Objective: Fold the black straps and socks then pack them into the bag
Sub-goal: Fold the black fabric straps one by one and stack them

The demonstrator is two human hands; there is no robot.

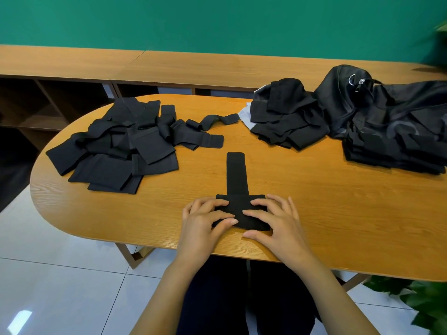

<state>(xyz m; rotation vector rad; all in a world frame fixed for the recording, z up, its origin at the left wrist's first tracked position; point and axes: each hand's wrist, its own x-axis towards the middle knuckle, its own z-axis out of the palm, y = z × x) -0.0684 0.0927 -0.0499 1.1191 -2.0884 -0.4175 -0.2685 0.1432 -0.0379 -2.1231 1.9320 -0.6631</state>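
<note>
Both left hand (pixel 205 221) and right hand (pixel 278 221) press flat fingers on a strap (pixel 236 175) mid-fold; its tail likely needs folding next.

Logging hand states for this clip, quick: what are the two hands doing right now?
Left hand: open, fingers pressing on the folded end of the black strap.
Right hand: open, pressing the same folded end.

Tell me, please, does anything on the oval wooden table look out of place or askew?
One long black elastic strap trails out, twisted, from the loose heap of black straps toward the folded black stack. Nothing looks spilled or damaged.
</note>
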